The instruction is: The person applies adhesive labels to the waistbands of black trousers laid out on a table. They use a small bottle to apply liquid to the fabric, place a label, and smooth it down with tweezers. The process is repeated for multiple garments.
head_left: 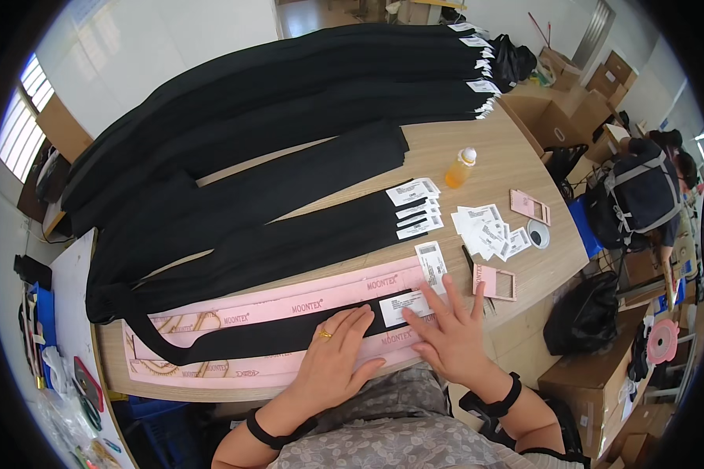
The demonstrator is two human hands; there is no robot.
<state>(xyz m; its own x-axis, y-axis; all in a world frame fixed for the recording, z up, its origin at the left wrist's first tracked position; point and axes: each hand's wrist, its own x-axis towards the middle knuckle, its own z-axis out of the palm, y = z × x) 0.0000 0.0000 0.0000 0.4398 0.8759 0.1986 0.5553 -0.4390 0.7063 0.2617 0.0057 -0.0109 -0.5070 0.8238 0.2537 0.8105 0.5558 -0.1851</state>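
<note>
A black strap (242, 342) lies along pink printed sheets (289, 293) at the table's near side, with a white label (399, 311) at its right end. My left hand (336, 359) rests flat on the strap left of that label, fingers extended and thumb apart. My right hand (446, 336) has its fingers spread over the label and the sheet beside it. Another label (430, 258) stands out above it. A pink rectangular frame (504, 283) and a dark thin tool (468, 258) lie just right of my fingers.
Piles of long black straps (274, 86) cover the back and left. Loose labels (485, 230), an orange-liquid bottle (459, 168), a round tin (538, 233) and another pink frame (528, 205) sit rightward. Cartons (571, 383), bags (575, 313) and a person (637, 187) are beyond the table's right edge (575, 242).
</note>
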